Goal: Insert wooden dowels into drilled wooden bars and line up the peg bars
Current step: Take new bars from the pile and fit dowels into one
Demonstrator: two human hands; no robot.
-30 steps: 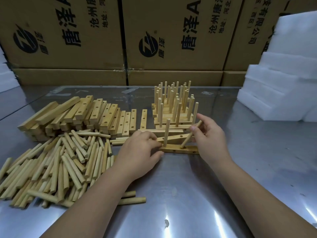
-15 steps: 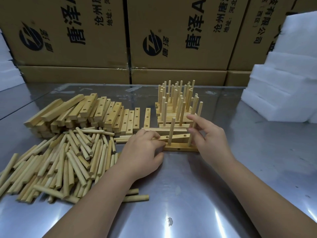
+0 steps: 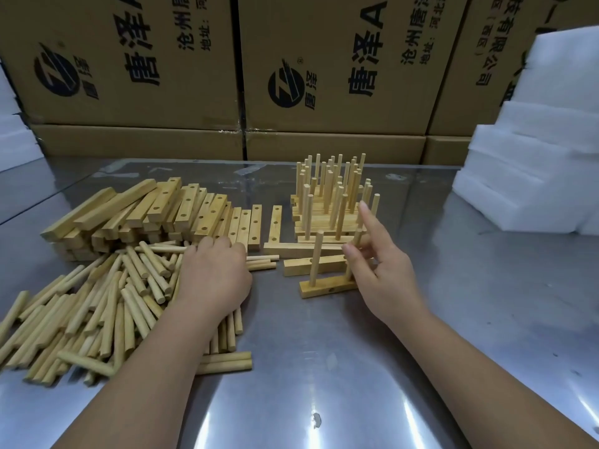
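The left hand (image 3: 214, 273) lies knuckles-up on the loose dowels (image 3: 97, 312), fingertips hidden, so I cannot tell its grip. At its three o'clock the right hand (image 3: 382, 257), forefinger straight, pinches an upright dowel (image 3: 357, 238), hiding the right end of the pale peg bar (image 3: 324, 285) mid-table (image 3: 324, 367).

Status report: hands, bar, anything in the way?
Left hand on the dowel pile, grip unclear. Right hand pinches second dowel in the bar; first dowel upright. Loose bars close behind.
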